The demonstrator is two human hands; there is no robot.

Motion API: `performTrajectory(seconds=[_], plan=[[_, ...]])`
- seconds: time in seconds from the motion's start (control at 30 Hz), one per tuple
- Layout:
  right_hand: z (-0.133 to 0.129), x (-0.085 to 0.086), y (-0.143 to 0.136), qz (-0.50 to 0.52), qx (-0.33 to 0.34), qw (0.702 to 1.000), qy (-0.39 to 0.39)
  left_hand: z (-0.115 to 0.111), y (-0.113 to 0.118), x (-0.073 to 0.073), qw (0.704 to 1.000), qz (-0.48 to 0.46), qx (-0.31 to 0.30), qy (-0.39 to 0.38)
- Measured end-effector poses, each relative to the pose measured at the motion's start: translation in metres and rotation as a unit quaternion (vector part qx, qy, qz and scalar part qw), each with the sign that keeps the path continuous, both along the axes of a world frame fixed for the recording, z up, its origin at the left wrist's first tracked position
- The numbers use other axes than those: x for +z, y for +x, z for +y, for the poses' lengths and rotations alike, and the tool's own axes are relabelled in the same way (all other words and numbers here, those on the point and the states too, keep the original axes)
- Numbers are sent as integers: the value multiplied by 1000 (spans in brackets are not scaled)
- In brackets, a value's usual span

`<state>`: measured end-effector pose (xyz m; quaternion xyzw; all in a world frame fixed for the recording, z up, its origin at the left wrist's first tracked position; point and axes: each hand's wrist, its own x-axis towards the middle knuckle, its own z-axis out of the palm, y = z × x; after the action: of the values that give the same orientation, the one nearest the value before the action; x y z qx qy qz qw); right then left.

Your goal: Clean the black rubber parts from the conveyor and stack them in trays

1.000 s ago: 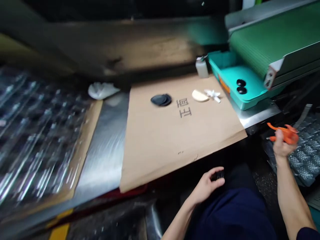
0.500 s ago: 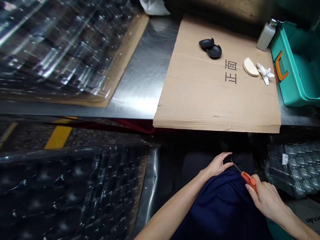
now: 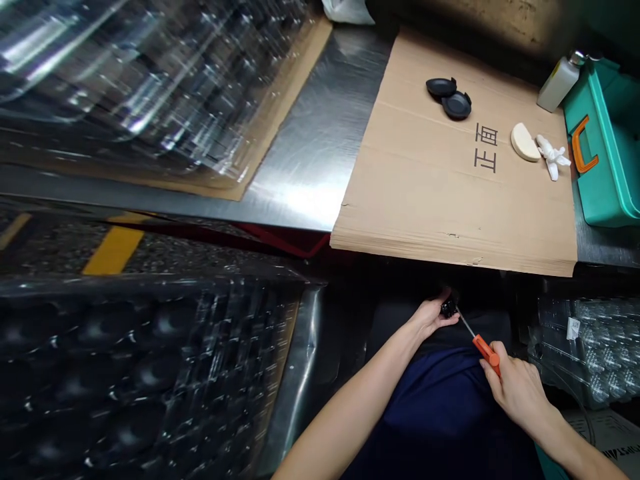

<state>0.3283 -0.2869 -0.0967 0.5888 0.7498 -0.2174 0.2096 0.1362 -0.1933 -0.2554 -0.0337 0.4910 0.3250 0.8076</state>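
My orange tool (image 3: 486, 353) has swung in from the right, clasped in my right hand (image 3: 523, 388); my left hand (image 3: 429, 318) pinches a black part (image 3: 449, 307). The cardboard (image 3: 425, 180) reads "正面".

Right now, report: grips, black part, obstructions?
Left grip holding small black part. Right grip on orange-handled tool, tip at part, contact unclear. Nothing visibly between them; cardboard beyond.
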Motion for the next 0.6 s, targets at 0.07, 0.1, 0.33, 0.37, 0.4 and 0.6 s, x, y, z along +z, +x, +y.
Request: performTrajectory(seconds=[0.07, 0.1, 0.33, 0.37, 0.4, 0.6], plan=[[0, -7, -1, -14, -1, 1000, 9, 2, -2, 1, 1000, -6, 17, -18], [0, -9, -2, -16, -5, 1000, 11, 3, -2, 1, 999, -9, 21, -23], [-9, 7, 14, 210, -194, 952, 112, -8, -4, 6, 998, 25, -19, 47], [-11, 11, 22, 250, -243, 918, 190, -12, -5, 8, 997, 32, -31, 68], [-11, 15, 32, 273, -287, 874, 282, -15, -7, 11, 995, 37, -43, 88], [53, 10, 119, 295, -471, 550, 623, -30, -23, 34, 978, 27, -115, 173]])
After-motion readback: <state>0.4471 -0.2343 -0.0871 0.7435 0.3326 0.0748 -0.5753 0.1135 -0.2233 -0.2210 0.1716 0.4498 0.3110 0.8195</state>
